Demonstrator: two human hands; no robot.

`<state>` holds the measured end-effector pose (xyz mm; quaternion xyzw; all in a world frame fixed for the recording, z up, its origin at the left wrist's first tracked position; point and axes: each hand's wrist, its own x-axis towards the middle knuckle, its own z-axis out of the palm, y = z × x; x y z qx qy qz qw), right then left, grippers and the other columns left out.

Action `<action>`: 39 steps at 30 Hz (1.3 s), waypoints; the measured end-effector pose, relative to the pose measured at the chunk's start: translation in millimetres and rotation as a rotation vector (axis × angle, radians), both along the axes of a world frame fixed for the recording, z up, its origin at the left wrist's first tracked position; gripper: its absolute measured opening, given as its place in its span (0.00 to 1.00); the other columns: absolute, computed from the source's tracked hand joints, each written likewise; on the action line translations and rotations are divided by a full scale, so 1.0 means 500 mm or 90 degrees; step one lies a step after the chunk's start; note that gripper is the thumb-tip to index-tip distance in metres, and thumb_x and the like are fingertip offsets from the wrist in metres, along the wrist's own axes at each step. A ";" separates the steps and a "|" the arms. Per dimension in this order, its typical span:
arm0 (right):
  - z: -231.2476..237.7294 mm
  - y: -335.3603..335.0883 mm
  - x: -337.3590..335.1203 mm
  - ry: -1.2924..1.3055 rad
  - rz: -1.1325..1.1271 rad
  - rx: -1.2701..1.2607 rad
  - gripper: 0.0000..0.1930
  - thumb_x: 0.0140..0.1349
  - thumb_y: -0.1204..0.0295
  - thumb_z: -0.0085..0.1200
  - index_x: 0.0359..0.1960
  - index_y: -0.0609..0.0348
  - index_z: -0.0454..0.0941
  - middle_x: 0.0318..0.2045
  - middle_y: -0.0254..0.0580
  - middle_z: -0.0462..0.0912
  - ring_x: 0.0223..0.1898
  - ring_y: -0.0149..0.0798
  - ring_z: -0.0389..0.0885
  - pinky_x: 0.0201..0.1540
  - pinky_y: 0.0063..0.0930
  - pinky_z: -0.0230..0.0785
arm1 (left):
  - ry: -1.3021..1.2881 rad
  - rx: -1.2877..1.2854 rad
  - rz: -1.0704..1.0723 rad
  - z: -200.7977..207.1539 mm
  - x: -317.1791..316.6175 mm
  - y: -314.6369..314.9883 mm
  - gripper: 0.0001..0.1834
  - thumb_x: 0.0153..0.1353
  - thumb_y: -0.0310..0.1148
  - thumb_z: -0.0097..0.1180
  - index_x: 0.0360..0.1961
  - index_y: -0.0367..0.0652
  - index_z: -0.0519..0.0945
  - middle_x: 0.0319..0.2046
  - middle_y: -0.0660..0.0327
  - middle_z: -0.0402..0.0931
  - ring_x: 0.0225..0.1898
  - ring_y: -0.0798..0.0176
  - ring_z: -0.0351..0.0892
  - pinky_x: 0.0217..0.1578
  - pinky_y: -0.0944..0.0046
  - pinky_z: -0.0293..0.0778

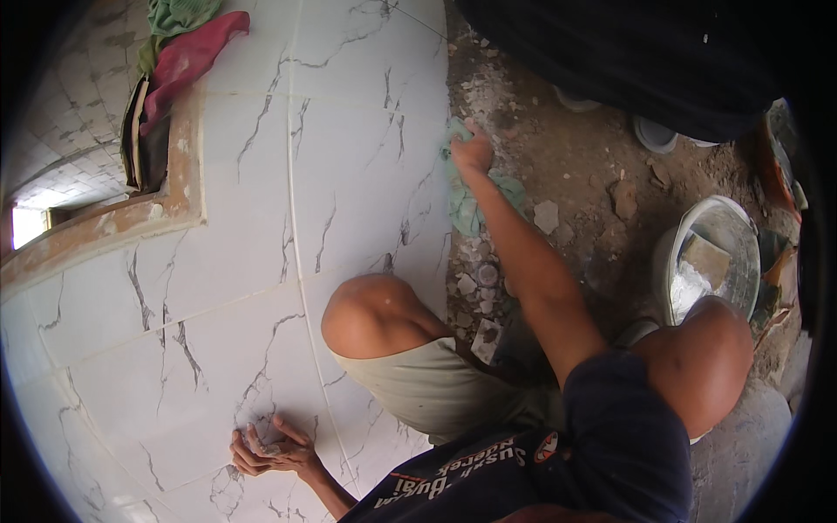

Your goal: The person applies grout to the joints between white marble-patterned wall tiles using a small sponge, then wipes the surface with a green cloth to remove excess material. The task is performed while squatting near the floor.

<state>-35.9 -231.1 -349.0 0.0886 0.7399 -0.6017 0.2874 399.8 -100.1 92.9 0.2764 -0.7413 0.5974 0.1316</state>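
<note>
My right hand [472, 153] is closed on a pale green cloth [467, 214] at the edge where the white tiles meet the rough ground. Part of the cloth is bunched under the fingers, and the rest hangs down beside my wrist. Low on the left, my left hand [277, 449] rests against the tiled surface [357, 183] with its fingers apart and slightly bent. Grey dust marks those fingers, and nothing shows in their grip. The tiles are white with dark grey veins and pale joints between them.
A round bucket [751, 253] with a whitish inside stands by my right knee. Stone and mortar chunks [623, 199] litter the ground. A wood-framed opening [187, 187] has red cloth [187, 65] and green cloth [181, 16] above it. Dark fabric [628, 61] hangs at upper right.
</note>
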 end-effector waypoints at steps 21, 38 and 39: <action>-0.092 0.221 -0.133 0.357 0.319 -0.032 0.22 0.44 0.73 0.78 0.45 0.59 0.89 0.48 0.51 0.89 0.55 0.51 0.86 0.62 0.42 0.76 | 0.024 0.021 -0.015 0.015 -0.003 0.010 0.24 0.71 0.45 0.64 0.62 0.45 0.75 0.68 0.50 0.68 0.72 0.44 0.59 0.72 0.36 0.51; -0.111 0.312 -0.252 0.459 0.229 0.149 0.07 0.59 0.66 0.71 0.38 0.47 0.94 0.43 0.46 0.93 0.49 0.48 0.90 0.56 0.42 0.79 | 0.070 0.035 -0.067 -0.005 -0.011 -0.019 0.28 0.67 0.48 0.67 0.63 0.49 0.74 0.66 0.56 0.70 0.69 0.46 0.61 0.70 0.40 0.53; -0.105 0.310 -0.243 0.447 0.230 0.163 0.08 0.59 0.65 0.71 0.39 0.46 0.94 0.43 0.46 0.92 0.50 0.49 0.90 0.56 0.42 0.79 | 0.083 0.038 -0.069 -0.005 -0.002 -0.025 0.27 0.67 0.51 0.67 0.61 0.52 0.76 0.65 0.57 0.71 0.70 0.48 0.61 0.71 0.41 0.53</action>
